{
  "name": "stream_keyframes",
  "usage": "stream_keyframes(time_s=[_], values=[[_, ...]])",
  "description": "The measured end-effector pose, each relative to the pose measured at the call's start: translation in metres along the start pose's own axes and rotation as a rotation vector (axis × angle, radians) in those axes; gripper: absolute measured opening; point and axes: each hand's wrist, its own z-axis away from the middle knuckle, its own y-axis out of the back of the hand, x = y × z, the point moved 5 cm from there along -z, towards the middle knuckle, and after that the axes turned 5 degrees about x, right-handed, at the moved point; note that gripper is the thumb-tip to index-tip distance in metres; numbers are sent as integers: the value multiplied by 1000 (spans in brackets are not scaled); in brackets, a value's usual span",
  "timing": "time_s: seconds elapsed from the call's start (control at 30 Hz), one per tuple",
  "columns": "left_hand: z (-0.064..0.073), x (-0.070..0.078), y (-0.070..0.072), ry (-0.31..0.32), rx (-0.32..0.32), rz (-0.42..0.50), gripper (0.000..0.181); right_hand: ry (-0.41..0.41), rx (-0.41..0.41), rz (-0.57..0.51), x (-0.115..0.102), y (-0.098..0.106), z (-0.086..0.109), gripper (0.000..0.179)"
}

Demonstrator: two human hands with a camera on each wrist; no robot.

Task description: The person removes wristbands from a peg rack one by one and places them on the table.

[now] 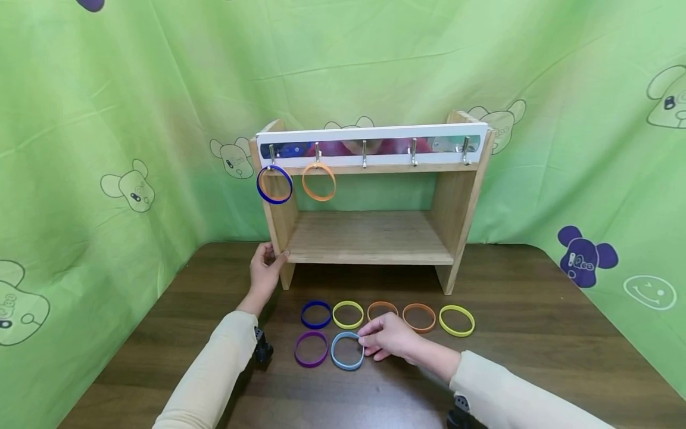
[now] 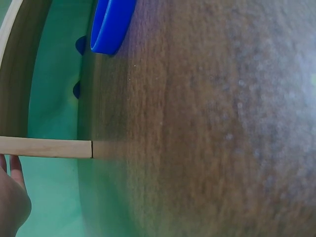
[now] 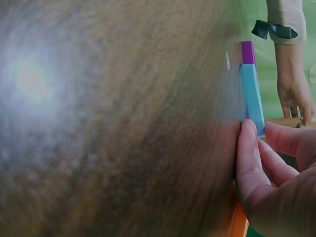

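Observation:
My right hand (image 1: 390, 338) pinches the right side of a light blue silicone wristband (image 1: 347, 367) at the table. In the right wrist view, thumb and fingertips meet at the end of the light blue band (image 3: 252, 96). My left hand (image 1: 264, 275) holds the left side panel of a wooden hook rack (image 1: 370, 235), thumb on its front edge. The left wrist view shows those fingers against the panel (image 2: 47, 147). A purple wristband (image 1: 311, 364) lies left of the light blue one. An orange wristband (image 1: 382, 304) behind the right hand is partly hidden.
A dark blue wristband (image 1: 274, 202) hangs on the leftmost hook over an orange one; another orange wristband (image 1: 319, 198) hangs on the second hook. Behind my right hand lie a blue (image 1: 316, 327), a yellow (image 1: 348, 327), an orange (image 1: 420, 330) and another yellow wristband (image 1: 457, 335).

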Motion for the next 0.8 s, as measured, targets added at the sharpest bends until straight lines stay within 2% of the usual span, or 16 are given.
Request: stream_keyframes(time_s=[0.17, 0.43, 0.8], values=[[0, -2, 1, 7, -2, -17, 26, -1, 3, 10, 0, -1, 1, 16], [-13, -36, 0, 50, 3, 4, 27, 7, 8, 21, -1, -1, 1, 15], [-12, -36, 0, 14, 20, 16, 27, 17, -16, 36, -6, 1, 4, 16]])
